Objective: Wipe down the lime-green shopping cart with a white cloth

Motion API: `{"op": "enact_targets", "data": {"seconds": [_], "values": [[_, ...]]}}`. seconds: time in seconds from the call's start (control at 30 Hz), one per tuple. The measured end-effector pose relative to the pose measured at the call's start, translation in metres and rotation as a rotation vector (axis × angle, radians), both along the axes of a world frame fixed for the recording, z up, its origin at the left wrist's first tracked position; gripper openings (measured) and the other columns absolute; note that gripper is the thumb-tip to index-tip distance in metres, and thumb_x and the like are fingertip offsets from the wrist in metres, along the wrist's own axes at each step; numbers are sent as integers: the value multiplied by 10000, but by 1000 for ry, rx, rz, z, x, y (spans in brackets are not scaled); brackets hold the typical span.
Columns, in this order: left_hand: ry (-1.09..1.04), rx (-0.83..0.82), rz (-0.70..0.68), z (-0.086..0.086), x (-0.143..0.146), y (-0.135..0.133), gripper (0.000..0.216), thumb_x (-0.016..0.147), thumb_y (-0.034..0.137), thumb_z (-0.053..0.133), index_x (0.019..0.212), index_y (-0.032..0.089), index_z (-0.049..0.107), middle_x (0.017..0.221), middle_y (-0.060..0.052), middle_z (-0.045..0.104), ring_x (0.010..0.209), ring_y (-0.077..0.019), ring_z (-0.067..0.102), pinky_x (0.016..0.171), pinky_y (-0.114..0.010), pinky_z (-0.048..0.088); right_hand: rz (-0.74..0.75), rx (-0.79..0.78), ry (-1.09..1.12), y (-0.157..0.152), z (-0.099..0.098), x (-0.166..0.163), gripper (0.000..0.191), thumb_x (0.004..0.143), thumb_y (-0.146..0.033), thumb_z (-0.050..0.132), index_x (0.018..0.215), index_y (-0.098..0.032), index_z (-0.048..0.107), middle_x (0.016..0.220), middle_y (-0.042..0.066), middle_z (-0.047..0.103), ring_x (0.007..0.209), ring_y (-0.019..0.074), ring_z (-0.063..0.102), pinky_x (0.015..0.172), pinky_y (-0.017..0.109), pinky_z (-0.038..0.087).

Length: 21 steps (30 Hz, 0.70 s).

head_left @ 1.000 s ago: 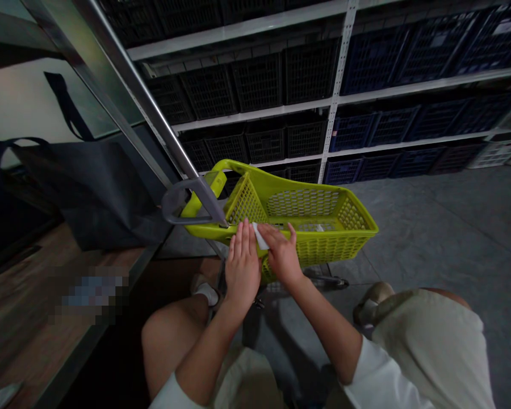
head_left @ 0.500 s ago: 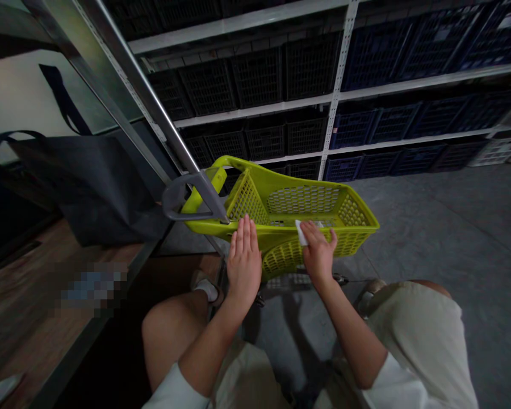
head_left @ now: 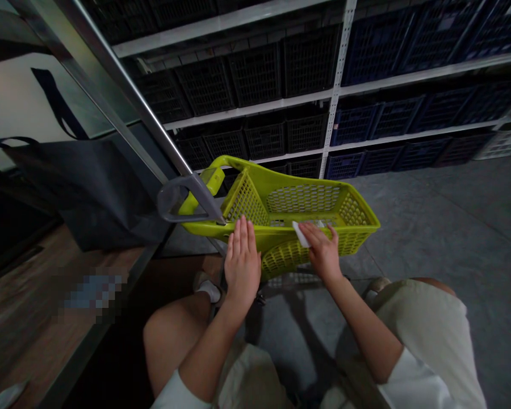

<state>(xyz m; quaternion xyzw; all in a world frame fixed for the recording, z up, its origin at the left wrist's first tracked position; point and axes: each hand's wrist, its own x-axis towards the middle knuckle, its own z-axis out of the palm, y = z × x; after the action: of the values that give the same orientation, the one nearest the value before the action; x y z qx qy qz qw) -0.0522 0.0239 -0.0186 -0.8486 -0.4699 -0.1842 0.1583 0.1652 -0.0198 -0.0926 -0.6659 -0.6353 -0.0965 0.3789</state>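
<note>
A yellow-green plastic basket [head_left: 353, 211] on a wheeled frame stands in front of my knees. My left hand [head_left: 242, 264] lies flat against its near wall, fingers stretched out together. My right hand [head_left: 322, 250] presses a small white cloth [head_left: 300, 234] onto the basket's near rim, fingers curled over it. A grey handle [head_left: 174, 200] sticks out at the basket's left end.
Shelving [head_left: 336, 94] with rows of dark crates fills the back. A slanted metal post [head_left: 123, 94] crosses at left. A dark bag [head_left: 89, 187] sits on a wooden shelf [head_left: 34, 318] at left. Grey floor [head_left: 443, 210] stretches to the right.
My right hand slid the white cloth rightward along the basket's rim, away from my left hand, which stayed flat on the basket wall.
</note>
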Motion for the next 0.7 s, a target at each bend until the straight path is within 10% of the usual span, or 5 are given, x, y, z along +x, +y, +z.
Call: {"op": "enact_targets", "data": {"seconds": [0.2,0.4,0.7], "values": [[-16,-10,6,0,4,-2,756,894,177,533,1560,7,218,1658,-214,174,1552,-305,154,1244,-474,263,-167,-51,148,9,22,-29,580,795,-12,405,1297,-211,619,1348,80,670,1352,246,536,1180,546,159],[-39,3,9,-5,2,1,695,926,142,443,1572,52,205,1658,-199,199,1554,-274,143,1239,-467,272,171,-50,130,42,57,-103,602,823,-7,402,1367,-207,564,1394,80,637,1345,193,535,1197,458,176],[-31,-11,6,3,-6,7,777,929,232,573,1593,113,187,1673,-201,114,1554,-309,151,1222,-494,283,-64,-24,-105,-7,-2,23,727,728,6,431,1407,-237,525,1407,56,630,1368,199,516,1216,499,104]]}}
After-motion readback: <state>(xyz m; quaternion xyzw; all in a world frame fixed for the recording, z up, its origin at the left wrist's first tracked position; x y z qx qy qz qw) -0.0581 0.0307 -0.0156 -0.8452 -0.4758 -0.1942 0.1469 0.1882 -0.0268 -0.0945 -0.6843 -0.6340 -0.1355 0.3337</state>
